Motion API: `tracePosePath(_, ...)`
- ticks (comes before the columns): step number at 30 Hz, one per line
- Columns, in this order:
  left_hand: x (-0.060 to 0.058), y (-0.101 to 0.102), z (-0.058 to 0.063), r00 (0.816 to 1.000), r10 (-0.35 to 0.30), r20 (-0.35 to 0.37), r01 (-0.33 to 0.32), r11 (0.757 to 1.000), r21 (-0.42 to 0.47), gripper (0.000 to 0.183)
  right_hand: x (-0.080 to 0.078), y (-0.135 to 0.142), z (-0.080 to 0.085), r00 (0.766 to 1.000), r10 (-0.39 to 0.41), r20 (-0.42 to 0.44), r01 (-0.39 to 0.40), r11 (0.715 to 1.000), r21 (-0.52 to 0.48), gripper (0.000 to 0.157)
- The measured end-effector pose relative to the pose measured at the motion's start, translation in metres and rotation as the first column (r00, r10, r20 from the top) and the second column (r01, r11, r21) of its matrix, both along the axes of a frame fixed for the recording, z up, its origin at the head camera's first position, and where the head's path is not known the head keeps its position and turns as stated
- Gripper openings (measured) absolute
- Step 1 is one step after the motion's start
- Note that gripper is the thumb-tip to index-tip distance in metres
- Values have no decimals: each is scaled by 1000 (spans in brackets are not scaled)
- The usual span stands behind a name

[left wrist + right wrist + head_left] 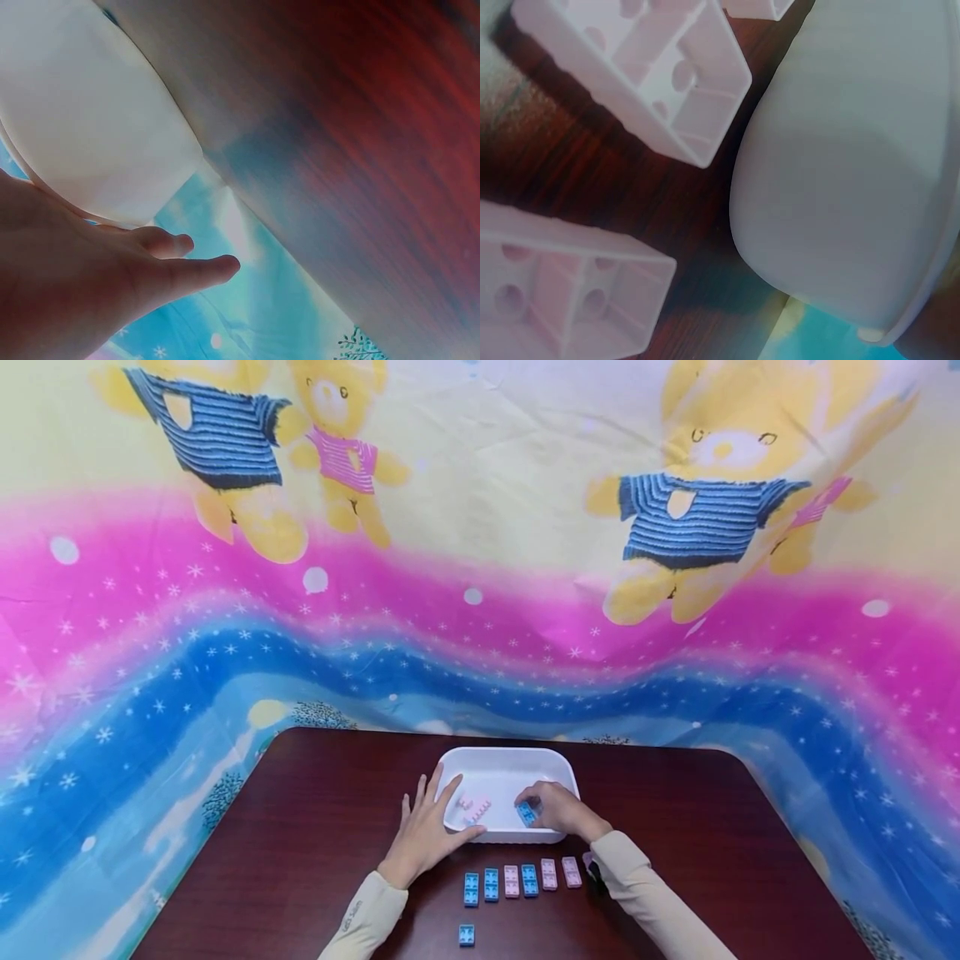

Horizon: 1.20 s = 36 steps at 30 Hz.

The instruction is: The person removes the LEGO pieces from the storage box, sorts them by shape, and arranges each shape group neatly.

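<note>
In the head view, my right hand (555,806) pinches a blue toy building brick (527,812) inside the right part of a white plastic tray (510,836). My left hand (423,839) lies at the tray's left front corner, fingers spread along the side and thumb by the front rim. Pink bricks (477,811) lie in the tray's left part. The left wrist view shows the left hand (82,270) with straight fingers beside the tray wall (97,112). In the right wrist view, the held brick is hidden behind the tray (840,150).
A row of pink and blue bricks (512,882) runs in front of the tray on the dark wooden table (315,827). Nearer the front lies one shorter blue brick (467,935). Close under the right wrist are pink bricks (615,300). A patterned cloth (480,635) hangs behind the table.
</note>
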State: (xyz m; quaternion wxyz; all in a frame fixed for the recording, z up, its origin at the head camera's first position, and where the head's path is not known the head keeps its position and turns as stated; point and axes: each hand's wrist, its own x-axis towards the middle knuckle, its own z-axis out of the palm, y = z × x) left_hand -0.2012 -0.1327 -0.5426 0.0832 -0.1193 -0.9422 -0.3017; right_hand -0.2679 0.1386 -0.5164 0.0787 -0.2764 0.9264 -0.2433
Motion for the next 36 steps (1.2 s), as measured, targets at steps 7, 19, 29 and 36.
tracePosePath(7,0,1,0,1000,3,2,-3,1000,-6,98,-1,2,-3,1000,-6,1,6,1000,-19,35)
tracePosePath(19,1,0,1,1000,-4,4,4,1000,-9,97,6,6,8,999,-4,-37,2,999,-50,38)
tracePosePath(29,0,0,2,1000,-1,7,1,1000,-7,96,12,21,26,998,-53,-33,49,992,-118,40)
tracePosePath(36,1,0,3,1000,-5,1,5,1000,-4,97,24,33,36,996,-52,-78,39,986,-162,39)
